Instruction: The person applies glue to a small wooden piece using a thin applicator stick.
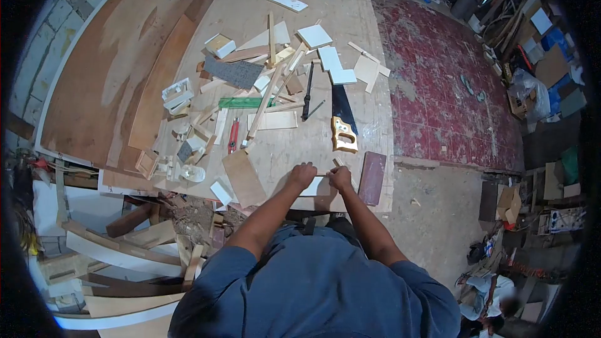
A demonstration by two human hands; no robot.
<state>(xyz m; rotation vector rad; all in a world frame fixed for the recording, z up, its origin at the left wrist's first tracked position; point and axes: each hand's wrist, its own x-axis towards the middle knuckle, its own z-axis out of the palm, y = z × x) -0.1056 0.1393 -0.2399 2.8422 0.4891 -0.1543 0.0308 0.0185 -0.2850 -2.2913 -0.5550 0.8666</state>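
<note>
At the near edge of the workbench [275, 178], my left hand [303, 176] is closed on one end of a thin wooden strip [322, 175]. My right hand [340, 178] grips the strip's other end, and a short bit of wood [339, 162] sticks up beside its fingers. Under the strip lies a white board [313, 188], partly covered by my hands. A dark reddish block [373, 178] rests just right of my right hand. Beyond it is a handsaw [344, 134] with a yellowish handle. A brown thin board [244, 178] lies left of my left hand.
Wood offcuts [272, 121], a red utility knife [233, 135], a green strip [244, 102] and grey sandpaper-like sheet [235, 72] litter the bench. Large plywood sheets [119, 56] lean at left. Curved wooden pieces [119, 253] are stacked below. Another person [491, 297] is at lower right.
</note>
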